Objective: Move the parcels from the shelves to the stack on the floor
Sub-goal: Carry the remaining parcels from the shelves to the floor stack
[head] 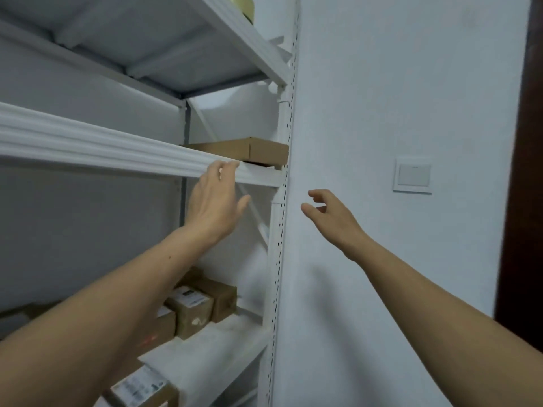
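A flat brown cardboard parcel (255,151) is seen at the middle of the frame. It is laid on the shelf behind the white ribbed metal beam (117,148), close to the white perforated post (280,218). The left hand (216,201) is raised just below it, fingers straight, fingertips at the beam's edge, and nothing is gripped. The right hand (333,215) is held right of centre before the wall, fingers loosely spread and empty. Small brown labelled cardboard boxes (202,301) are placed on the lower shelf
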